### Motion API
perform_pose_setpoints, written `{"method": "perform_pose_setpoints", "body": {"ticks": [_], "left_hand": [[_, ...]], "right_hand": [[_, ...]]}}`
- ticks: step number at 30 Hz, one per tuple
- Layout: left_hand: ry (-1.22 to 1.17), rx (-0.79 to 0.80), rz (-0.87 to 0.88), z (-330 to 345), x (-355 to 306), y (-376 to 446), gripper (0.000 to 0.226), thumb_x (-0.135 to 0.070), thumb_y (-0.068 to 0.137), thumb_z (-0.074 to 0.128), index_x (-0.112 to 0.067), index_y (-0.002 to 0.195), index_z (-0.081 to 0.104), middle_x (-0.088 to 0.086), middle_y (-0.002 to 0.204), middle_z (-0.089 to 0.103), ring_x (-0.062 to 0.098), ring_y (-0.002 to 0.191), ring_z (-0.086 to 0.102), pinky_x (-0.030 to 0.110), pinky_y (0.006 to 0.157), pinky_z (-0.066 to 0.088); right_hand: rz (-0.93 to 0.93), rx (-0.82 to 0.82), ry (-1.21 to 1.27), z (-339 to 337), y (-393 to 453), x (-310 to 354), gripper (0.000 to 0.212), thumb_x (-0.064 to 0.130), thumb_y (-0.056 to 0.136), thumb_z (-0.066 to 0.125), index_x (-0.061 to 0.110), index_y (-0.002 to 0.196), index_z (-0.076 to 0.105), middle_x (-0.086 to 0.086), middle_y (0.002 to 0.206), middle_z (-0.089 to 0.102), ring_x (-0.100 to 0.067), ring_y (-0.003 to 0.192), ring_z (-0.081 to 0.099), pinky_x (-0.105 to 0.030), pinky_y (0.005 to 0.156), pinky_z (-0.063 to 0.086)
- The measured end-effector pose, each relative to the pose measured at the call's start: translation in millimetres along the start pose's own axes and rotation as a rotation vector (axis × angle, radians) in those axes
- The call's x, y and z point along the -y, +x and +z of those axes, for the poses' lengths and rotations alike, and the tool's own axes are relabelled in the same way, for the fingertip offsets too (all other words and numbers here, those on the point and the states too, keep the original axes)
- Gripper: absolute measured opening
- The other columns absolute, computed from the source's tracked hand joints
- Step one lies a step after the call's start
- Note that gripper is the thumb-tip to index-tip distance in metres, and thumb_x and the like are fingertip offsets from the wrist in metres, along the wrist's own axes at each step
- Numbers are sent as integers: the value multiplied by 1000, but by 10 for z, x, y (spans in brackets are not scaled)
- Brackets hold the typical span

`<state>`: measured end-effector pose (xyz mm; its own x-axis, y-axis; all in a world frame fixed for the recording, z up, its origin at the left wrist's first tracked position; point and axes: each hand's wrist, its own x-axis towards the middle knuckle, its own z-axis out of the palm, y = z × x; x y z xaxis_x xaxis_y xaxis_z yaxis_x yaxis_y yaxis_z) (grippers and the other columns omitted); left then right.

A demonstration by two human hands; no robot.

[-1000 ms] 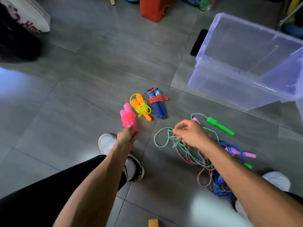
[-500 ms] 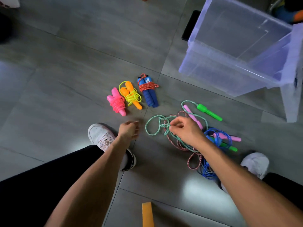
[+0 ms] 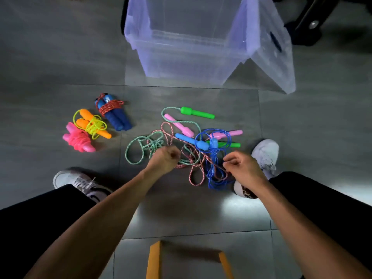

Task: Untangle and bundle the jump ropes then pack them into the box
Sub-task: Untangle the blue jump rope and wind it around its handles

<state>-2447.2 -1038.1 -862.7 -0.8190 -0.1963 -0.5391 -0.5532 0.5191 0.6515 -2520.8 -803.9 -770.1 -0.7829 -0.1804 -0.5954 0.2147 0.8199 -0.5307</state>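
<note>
Grey tile floor [image 3: 60, 57]. We have both hands down in the tangled ropes [image 3: 181, 146]: left hand [image 3: 164, 161] curled around the green-white cord [image 3: 141, 146], right hand [image 3: 244, 168] pinching something at the blue cord [image 3: 216, 174], can't tell exactly which strand. Hands apart. Three bundled ropes sit left of the tangle: pink [image 3: 78, 138], orange-yellow [image 3: 91, 123], blue-red [image 3: 112, 111]. Clear box [image 3: 181, 57] stands beyond the tangle, lid [image 3: 267, 47] leaning against its right side.
</note>
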Motion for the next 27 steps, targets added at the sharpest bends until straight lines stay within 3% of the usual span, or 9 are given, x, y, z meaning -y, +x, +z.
{"method": "perform_pose_setpoints", "body": {"ticks": [3, 7, 11, 15, 19, 24, 27], "left_hand": [[276, 3, 48, 49, -163, 273, 18, -18, 90, 51, -22, 102, 64, 8, 94, 72, 31, 85, 69, 41, 76, 56], [674, 49, 108, 120, -374, 611, 43, -14, 94, 51, -23, 136, 49, 13, 114, 66, 34, 99, 65, 41, 78, 52], [945, 116, 157, 263, -437, 834, 55, -11, 91, 52, -32, 141, 45, 11, 134, 48, 32, 120, 53, 42, 91, 48], [1060, 145, 129, 316, -505, 855, 50, -15, 92, 55, -26, 140, 46, 15, 139, 44, 33, 129, 44, 44, 99, 44], [973, 125, 149, 87, -724, 546, 42, -22, 94, 53, -21, 135, 43, 8, 118, 64, 31, 106, 63, 41, 84, 51], [1085, 39, 338, -464, -1221, -160, 41, -27, 95, 47, -25, 136, 42, 3, 124, 60, 28, 111, 60, 36, 83, 48], [1235, 10, 426, -772, -1543, -654, 46, -25, 93, 50, -29, 138, 43, 1, 124, 59, 24, 114, 58, 34, 84, 47]], "right_hand": [[-10, -7, 3, -73, 180, -174, 10, 13, 84, 68, 19, 91, 69, 7, 77, 66, -8, 72, 61, -5, 59, 40], [-10, 8, 12, -100, 354, -309, 9, 14, 84, 68, 17, 93, 70, 2, 83, 69, -10, 77, 63, -17, 68, 45], [5, -3, 61, -122, 438, -390, 10, 17, 85, 68, 17, 95, 70, 3, 84, 68, -12, 79, 64, -17, 66, 45], [8, 15, 69, -121, 455, -450, 9, 18, 85, 68, 18, 93, 69, 3, 84, 69, -12, 79, 64, -23, 72, 48], [-3, 2, 62, -210, 406, -402, 7, 17, 85, 68, 18, 92, 69, 5, 83, 68, -11, 81, 64, -20, 72, 44], [-114, -21, -62, -377, 207, -40, 12, 19, 85, 62, 19, 96, 68, 0, 97, 72, -21, 92, 65, -31, 82, 50], [-229, -41, -94, -511, -26, 216, 21, 20, 84, 63, 17, 105, 66, 6, 98, 66, -19, 91, 63, -27, 79, 47]]}}
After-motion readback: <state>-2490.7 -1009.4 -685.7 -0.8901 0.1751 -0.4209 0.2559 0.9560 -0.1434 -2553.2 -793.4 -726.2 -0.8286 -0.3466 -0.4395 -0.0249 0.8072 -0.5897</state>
